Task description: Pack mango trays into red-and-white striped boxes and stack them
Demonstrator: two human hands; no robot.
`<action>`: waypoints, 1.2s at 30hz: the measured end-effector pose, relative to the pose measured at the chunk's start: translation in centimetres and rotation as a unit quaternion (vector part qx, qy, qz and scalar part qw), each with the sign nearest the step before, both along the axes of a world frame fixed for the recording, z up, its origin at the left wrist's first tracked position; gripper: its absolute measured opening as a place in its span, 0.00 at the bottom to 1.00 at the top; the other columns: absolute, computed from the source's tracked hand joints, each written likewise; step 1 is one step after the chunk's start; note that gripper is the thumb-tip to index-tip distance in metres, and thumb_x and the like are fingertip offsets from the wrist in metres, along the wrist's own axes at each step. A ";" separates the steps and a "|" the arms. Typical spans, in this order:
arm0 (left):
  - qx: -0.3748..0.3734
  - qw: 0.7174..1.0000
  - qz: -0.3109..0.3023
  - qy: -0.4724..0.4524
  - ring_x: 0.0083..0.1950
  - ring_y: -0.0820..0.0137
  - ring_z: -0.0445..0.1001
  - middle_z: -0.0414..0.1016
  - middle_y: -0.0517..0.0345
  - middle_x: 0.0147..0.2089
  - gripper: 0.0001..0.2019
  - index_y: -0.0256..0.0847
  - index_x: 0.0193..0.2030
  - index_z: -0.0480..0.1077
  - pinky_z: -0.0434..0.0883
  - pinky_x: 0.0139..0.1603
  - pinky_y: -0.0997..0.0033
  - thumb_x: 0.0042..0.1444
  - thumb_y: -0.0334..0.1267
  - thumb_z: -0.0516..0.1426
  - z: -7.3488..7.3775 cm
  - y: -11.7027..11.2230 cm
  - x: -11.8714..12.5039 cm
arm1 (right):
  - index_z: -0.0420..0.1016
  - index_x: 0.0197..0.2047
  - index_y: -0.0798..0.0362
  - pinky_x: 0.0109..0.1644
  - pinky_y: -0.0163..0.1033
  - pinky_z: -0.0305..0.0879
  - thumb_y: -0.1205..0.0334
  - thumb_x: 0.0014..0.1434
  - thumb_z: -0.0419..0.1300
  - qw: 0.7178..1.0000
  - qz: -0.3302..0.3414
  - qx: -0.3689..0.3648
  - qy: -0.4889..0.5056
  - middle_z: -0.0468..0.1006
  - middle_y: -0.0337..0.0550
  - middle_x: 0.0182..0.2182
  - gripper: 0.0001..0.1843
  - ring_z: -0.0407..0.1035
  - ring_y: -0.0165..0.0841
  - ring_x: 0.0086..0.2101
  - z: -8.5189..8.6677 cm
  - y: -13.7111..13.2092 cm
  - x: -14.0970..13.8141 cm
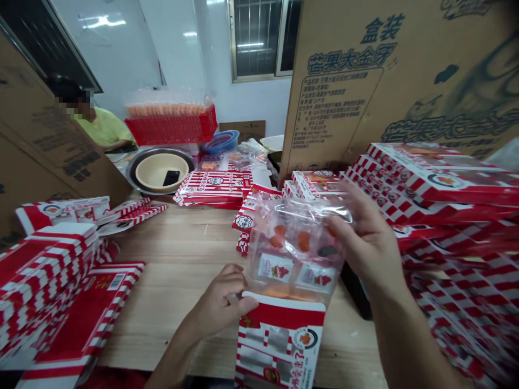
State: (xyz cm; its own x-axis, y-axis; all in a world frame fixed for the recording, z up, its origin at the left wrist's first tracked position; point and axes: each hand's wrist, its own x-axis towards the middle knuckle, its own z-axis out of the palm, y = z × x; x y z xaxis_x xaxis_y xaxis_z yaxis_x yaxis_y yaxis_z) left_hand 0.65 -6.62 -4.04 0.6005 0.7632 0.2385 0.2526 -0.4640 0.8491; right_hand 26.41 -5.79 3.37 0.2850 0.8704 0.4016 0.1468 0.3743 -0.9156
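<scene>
Fingers spread, the right hand (367, 240) clasps 1 clear plastic pack (294, 254) from its right side. The left hand (219, 305), fingers curled together, sits at the rim of 1 open red-and-white box (279, 343), with the pack's lower end inside it. Through the plastic show 2 white labels (275, 267) and at least 3 orange pieces (304, 241). Stacks of flat striped boxes (446, 216) lie right of the right hand, on a wooden table (178, 243).

Packing workroom; corrugated cartons (357, 86), stacked printed boxes (438, 183)
</scene>
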 end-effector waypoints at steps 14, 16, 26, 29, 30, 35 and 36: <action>-0.012 1.000 0.006 -0.010 0.43 0.66 0.67 0.70 0.53 0.38 0.12 0.39 0.30 0.69 0.65 0.45 0.69 0.60 0.43 0.53 -1.5 0.0 0.5 | 0.83 0.31 0.46 0.37 0.37 0.70 0.53 0.49 0.65 0.975 0.166 -0.047 -0.143 0.82 0.39 0.29 0.08 0.74 0.33 0.32 2.2 1.9 2.4; -0.003 1.000 -0.004 0.006 0.46 0.64 0.67 0.70 0.52 0.40 0.10 0.39 0.35 0.71 0.65 0.47 0.68 0.59 0.43 0.54 -1.3 0.2 0.4 | 0.82 0.33 0.46 0.37 0.36 0.70 0.55 0.51 0.64 0.958 0.226 -0.054 -0.171 0.82 0.39 0.31 0.08 0.74 0.32 0.33 2.3 2.3 2.0; -0.114 0.983 0.110 -0.092 0.44 0.69 0.69 0.69 0.57 0.41 0.10 0.42 0.43 0.64 0.66 0.47 0.71 0.55 0.36 0.58 -4.3 -0.8 0.4 | 0.81 0.33 0.52 0.41 0.36 0.69 0.51 0.49 0.66 0.830 0.493 -0.212 -0.154 0.77 0.41 0.38 0.14 0.72 0.32 0.39 -6.4 -0.3 0.7; -0.179 0.982 0.033 -0.046 0.47 0.67 0.69 0.70 0.55 0.45 0.14 0.41 0.45 0.67 0.67 0.48 0.70 0.52 0.38 0.60 -4.0 -1.5 1.1 | 0.81 0.32 0.52 0.42 0.37 0.69 0.52 0.50 0.66 0.833 0.480 -0.229 -0.151 0.75 0.42 0.40 0.12 0.72 0.33 0.40 -6.9 -1.1 0.9; -0.209 0.977 0.013 -0.037 0.47 0.67 0.70 0.70 0.55 0.45 0.14 0.41 0.46 0.67 0.68 0.46 0.70 0.52 0.39 0.60 -3.9 -1.7 1.2 | 0.81 0.32 0.52 0.41 0.37 0.69 0.52 0.51 0.65 0.839 0.472 -0.230 -0.144 0.76 0.42 0.39 0.12 0.72 0.33 0.39 -7.0 -1.3 0.9; -0.225 0.967 0.097 -0.066 0.41 0.66 0.74 0.75 0.55 0.39 0.12 0.39 0.41 0.69 0.71 0.41 0.69 0.54 0.44 0.57 -1.8 0.8 1.1 | 0.73 0.52 0.45 0.52 0.46 0.65 0.44 0.53 0.62 0.937 0.285 -0.199 0.019 0.75 0.48 0.50 0.26 0.70 0.39 0.47 -8.5 -2.8 0.3; -0.192 0.965 0.156 -0.087 0.41 0.65 0.74 0.76 0.55 0.39 0.13 0.39 0.40 0.69 0.71 0.42 0.68 0.53 0.45 0.57 -0.8 2.4 1.1 | 0.68 0.57 0.44 0.52 0.47 0.65 0.42 0.52 0.61 0.943 0.264 -0.198 0.055 0.73 0.49 0.52 0.31 0.70 0.40 0.48 -8.9 -3.1 0.0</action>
State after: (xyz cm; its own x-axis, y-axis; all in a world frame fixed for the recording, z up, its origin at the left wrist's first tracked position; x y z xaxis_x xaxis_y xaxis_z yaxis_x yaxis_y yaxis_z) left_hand 1.72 -4.22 -4.81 0.3028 0.9528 -0.0208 0.1665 -0.0314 0.9855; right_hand 26.43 -8.88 -5.49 -0.2077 0.9781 0.0096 -0.0684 -0.0047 -0.9976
